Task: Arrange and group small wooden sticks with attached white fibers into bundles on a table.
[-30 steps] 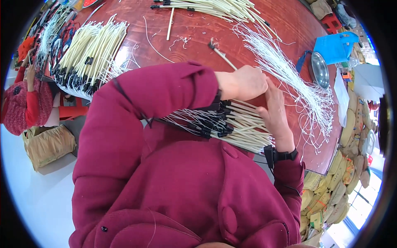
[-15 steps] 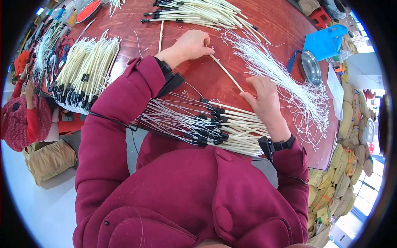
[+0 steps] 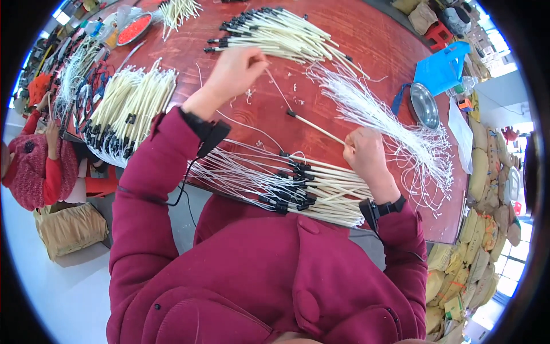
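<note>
My right hand (image 3: pixel 367 150) is closed round the near end of a thin cream tube (image 3: pixel 318 127) with a black end piece. A thin white cord (image 3: pixel 278 86) runs from that black end up to my left hand (image 3: pixel 236 70), whose fingers are pinched on it. Below my hands, along the near table edge, lies a bundle of cream tubes (image 3: pixel 338 192) with black ends and long white cords (image 3: pixel 235 172) trailing left. Beyond my hands lies another pile of black-ended tubes (image 3: pixel 281 37).
Loose white cords (image 3: pixel 366 106) lie right of centre on the red table (image 3: pixel 338 26). A metal dish (image 3: pixel 424 106) and a blue plastic container (image 3: pixel 440 70) stand at the right. More tubes (image 3: pixel 132 103) and a tray of red bits (image 3: pixel 134 28) are at the left, where another person (image 3: pixel 40 166) sits.
My left hand has moved left from the tube's far end, and a cord now stretches between them. The tube's black end now shows. My right hand keeps its hold, slightly lower.
</note>
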### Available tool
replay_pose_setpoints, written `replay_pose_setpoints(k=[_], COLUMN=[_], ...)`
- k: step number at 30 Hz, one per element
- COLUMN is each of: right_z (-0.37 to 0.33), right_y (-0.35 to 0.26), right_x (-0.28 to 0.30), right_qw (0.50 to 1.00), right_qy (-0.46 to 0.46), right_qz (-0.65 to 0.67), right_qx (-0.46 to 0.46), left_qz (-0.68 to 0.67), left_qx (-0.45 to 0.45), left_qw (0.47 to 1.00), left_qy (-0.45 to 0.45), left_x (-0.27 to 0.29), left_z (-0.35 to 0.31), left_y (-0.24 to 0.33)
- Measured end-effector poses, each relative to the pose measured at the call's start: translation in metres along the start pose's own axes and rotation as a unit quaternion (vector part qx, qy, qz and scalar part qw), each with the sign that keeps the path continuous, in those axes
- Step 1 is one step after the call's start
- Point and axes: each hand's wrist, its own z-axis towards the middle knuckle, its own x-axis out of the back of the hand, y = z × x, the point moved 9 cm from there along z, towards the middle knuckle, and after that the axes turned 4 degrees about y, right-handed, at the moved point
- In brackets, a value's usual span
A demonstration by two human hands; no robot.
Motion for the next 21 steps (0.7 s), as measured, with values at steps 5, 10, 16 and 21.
replay_pose_setpoints(k=[5,10,16,21], right_z=[-0.019,-0.029,0.013,0.040], right_y=[0.024,0.018,-0.015,-0.058], right_x=[0.016,0.021,0.042,0.015], right_qw=[0.997,0.992,0.998,0.995], right_qy=[-0.079,-0.110,0.012,0.042], right_qz=[-0.014,-0.056,0.057,0.052], right_qx=[-0.024,0.008,0.028,0.076], left_qz=[-0.034,-0.107,-0.290,-0.432], left_qx=[0.064,0.113,0.095,0.015], left_qw=[0.987,0.973,0.948,0.902], left_qy=[0.146,0.171,0.092,0.013], left_x=[0.112,0.174,0.134,0.115], left_z=[-0.025,-0.053,-0.025,0.006], left_y=[-0.026,0.003,0.073,0.148])
